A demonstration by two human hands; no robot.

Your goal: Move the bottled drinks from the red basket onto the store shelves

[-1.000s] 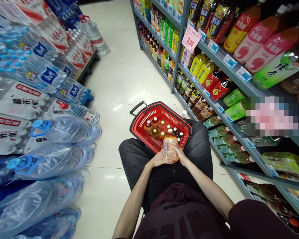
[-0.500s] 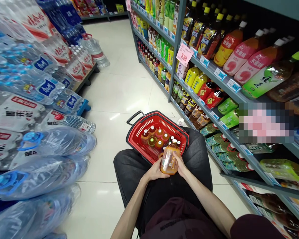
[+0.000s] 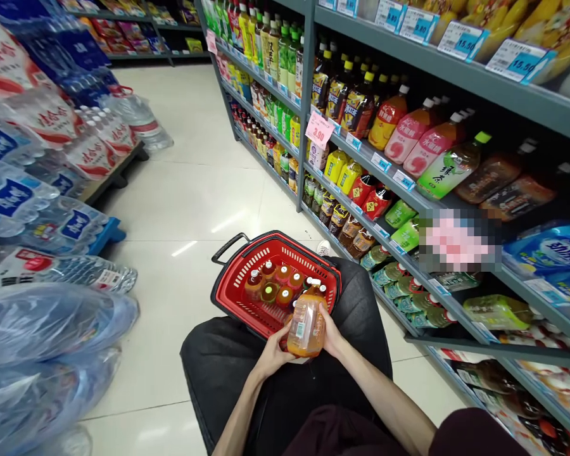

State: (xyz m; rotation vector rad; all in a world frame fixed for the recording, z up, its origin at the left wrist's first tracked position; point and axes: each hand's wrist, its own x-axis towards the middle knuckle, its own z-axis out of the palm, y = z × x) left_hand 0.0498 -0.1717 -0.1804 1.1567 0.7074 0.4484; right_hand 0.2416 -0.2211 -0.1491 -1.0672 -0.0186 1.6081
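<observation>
Head view, aisle of a shop, contents listed by bulk:

1. Drinks shelving (image 3: 456, 69), grey metal, running down the right side; rows of bottled teas and juices lie and stand on it, with price tags along the edges and a pink 3.90 sign (image 3: 319, 129) hanging from one tier.
2. Water packs (image 3: 42, 329), shrink-wrapped, stacked along the left side of the aisle, blue and red labels showing.
3. Floor (image 3: 194, 190), pale glossy tile, between the two.
4. Person, seated or crouched low, dark trousers (image 3: 247, 367) across the knees.
5. Red basket (image 3: 232, 285), plastic mesh with a black handle, resting on the knees just ahead of the hands; several small capped bottles (image 3: 270, 285) stand upright inside.
6. Orange bottle (image 3: 306, 323), clear plastic with amber drink and a label, held tilted slightly over the near rim of the basket.
7. Left hand (image 3: 274, 352), fingers curled under the bottle's lower left side, gripping it.
8. Right hand (image 3: 333, 334), wrapped round the bottle's right side, also gripping it.
</observation>
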